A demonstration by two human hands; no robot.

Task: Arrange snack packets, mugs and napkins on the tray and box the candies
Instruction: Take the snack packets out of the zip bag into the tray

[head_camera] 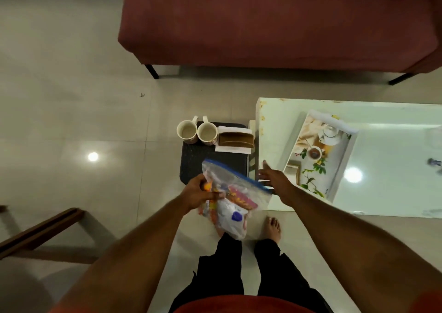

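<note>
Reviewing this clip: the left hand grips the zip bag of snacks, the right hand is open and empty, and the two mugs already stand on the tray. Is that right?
Not quite. The head view shows the two mugs on the dark stool beside the napkin holder, not on the tray, which lies on the white table. The rest holds: the left hand grips the zip bag and the right hand is open and empty.

Two mugs (197,131) are standing side by side on a stool (212,162), left of a napkin holder (235,139), while a tray (321,155) is lying on the counter (392,150) to the right, with a sofa (275,21) sitting behind both.
</note>
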